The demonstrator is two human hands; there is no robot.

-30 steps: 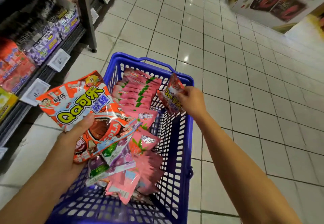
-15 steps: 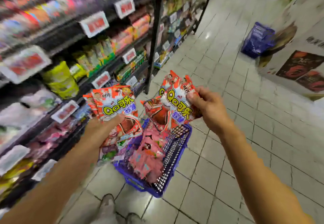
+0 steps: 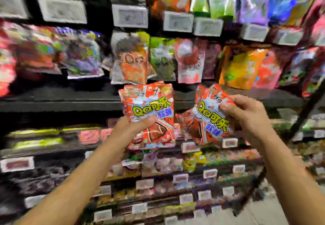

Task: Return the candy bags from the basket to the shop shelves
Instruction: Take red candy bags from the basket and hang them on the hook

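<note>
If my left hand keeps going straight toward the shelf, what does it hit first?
Probably the orange bag standing on the shelf just above the left hand and its held bags; depth is blurry, so the shelf edge could come first.

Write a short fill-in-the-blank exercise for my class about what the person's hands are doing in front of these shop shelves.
1. Both hands hold orange candy bags with ____ lettering.
2. The left hand grips the left candy bags from ____.
3. The right hand pinches the right candy bags at their ____ edge.

Missing words: green; below; right
</note>
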